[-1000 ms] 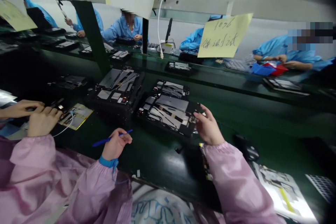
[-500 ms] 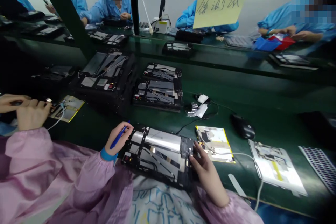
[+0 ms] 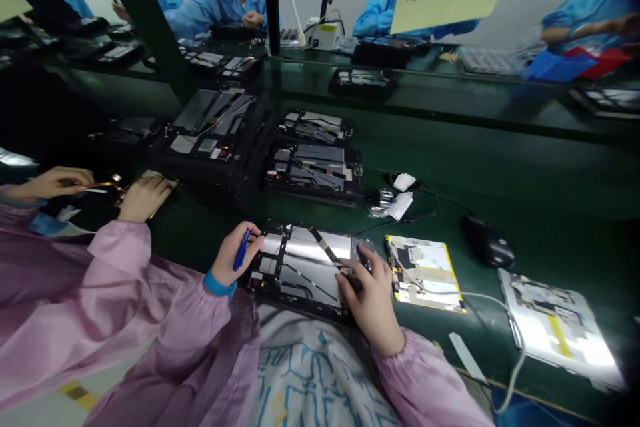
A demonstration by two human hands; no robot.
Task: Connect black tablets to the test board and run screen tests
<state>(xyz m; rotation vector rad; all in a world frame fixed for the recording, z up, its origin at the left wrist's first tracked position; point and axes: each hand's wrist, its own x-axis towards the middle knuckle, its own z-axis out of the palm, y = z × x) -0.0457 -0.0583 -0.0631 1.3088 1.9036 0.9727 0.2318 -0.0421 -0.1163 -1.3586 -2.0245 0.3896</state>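
A black open tablet housing (image 3: 313,240), with silver battery plates and flat cables inside, lies on the green bench in front of me. My left hand (image 3: 234,255), with a blue band at its wrist, is closed around a blue pen (image 3: 242,251); its fingertips are at the housing's left edge. Over the housing's right part, my right hand (image 3: 369,287) pinches a dark flat ribbon cable (image 3: 326,245), one end of which is raised across the silver plate. The cable's other end is hidden by my fingers.
Stacked tablet housings (image 3: 220,127) and two more housings (image 3: 315,170) stand behind. To the right are a yellow-edged panel (image 3: 425,273), a white cable (image 3: 517,333), a black mouse (image 3: 487,240) and a silver panel (image 3: 560,327). A co-worker's hands (image 3: 145,196) work at left.
My right hand has moved from the housing's right edge onto its inside and taken hold of the ribbon cable, which is now lifted. The pen in my left hand has tilted more upright.
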